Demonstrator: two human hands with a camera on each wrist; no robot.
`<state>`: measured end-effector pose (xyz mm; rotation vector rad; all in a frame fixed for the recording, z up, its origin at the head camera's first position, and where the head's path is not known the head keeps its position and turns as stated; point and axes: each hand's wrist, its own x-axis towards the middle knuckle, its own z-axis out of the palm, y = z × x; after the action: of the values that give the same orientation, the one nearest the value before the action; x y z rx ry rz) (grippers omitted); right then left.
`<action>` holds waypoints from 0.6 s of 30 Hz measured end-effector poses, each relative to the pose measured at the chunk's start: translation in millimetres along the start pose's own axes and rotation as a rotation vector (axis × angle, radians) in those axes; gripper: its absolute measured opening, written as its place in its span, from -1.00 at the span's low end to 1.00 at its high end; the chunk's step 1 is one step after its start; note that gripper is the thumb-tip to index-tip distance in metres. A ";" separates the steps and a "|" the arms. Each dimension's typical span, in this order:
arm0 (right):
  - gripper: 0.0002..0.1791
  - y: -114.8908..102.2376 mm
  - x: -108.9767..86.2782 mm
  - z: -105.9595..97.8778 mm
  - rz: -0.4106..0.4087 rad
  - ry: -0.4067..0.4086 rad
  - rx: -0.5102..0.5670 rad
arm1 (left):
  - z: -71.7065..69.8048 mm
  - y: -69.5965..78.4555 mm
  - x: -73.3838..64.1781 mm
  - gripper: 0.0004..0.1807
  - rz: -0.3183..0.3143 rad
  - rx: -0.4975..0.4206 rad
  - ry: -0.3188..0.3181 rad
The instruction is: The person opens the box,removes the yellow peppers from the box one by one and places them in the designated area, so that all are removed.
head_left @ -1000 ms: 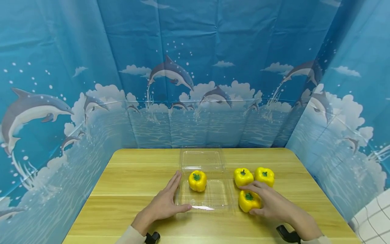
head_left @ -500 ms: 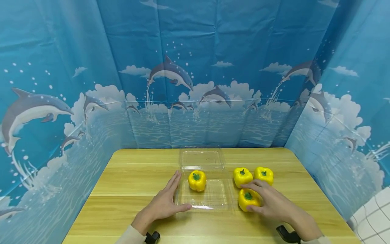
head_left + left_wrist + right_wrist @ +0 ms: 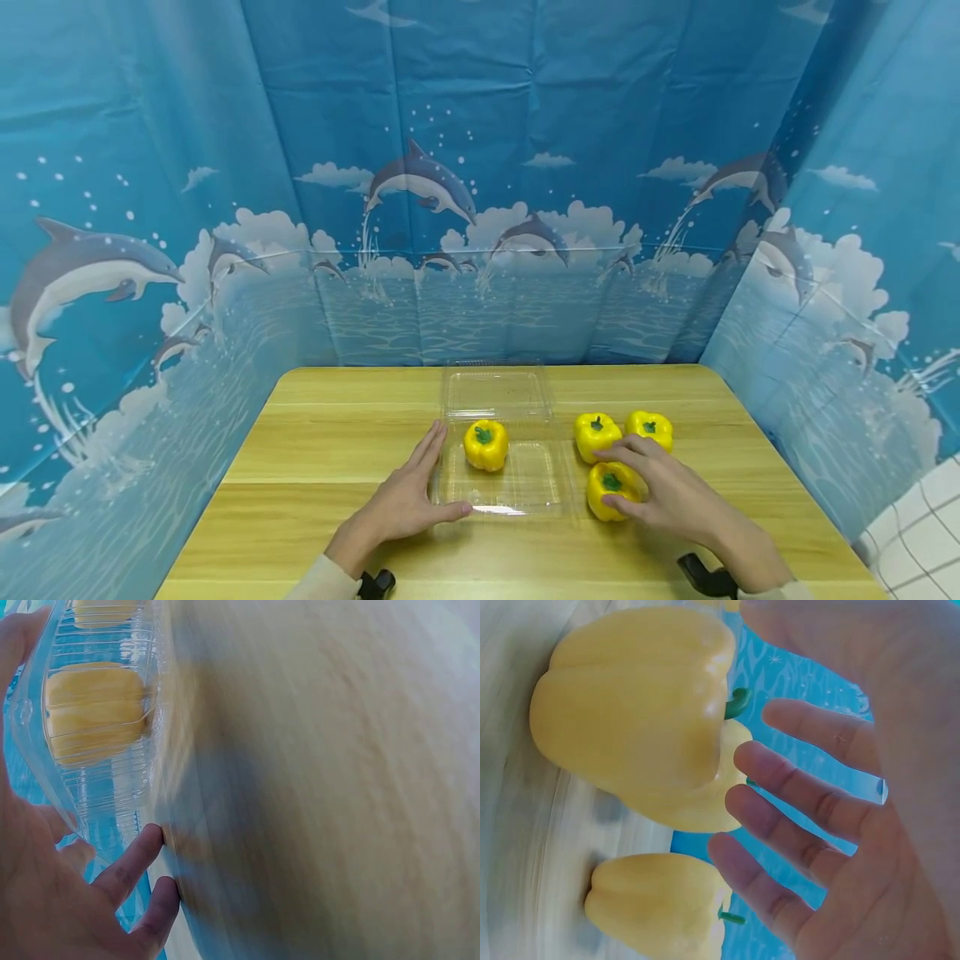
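Observation:
A clear plastic clamshell box (image 3: 537, 483) lies with its lid (image 3: 498, 392) folded back, and one yellow bell pepper (image 3: 486, 446) sits in the back left of its base. My left hand (image 3: 405, 493) rests against the box's left front corner, fingers stretched along the side and thumb at the front edge. To the right of the box my right hand (image 3: 663, 492) hovers close over the nearest loose yellow pepper (image 3: 603, 493). In the right wrist view its fingers (image 3: 769, 814) are spread and apart from that pepper (image 3: 634, 705).
Two more yellow peppers stand behind the nearest one, a left one (image 3: 597, 437) and a right one (image 3: 651, 427). All are on a wooden table (image 3: 337, 417) whose back edge meets a blue dolphin curtain (image 3: 480, 308).
My right hand has risen a little off the nearest pepper, its thumb coming away from the side. The left hand and the box have stayed put.

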<state>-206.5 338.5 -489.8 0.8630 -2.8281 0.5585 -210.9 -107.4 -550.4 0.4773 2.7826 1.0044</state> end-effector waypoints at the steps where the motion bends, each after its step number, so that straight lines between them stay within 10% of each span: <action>1: -0.39 -1.1 0.6 -0.3 -0.001 0.004 -0.002 | 0.1 -0.1 -0.2 0.43 0.000 0.000 0.000; 18: -0.50 -26.2 9.5 8.7 -0.138 0.141 -0.004 | 0.1 3.3 -1.6 0.43 0.004 0.013 0.005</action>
<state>-199.8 310.2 -487.5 0.9684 -2.6189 0.5711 -208.6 -105.5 -548.4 0.4827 2.7959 0.9904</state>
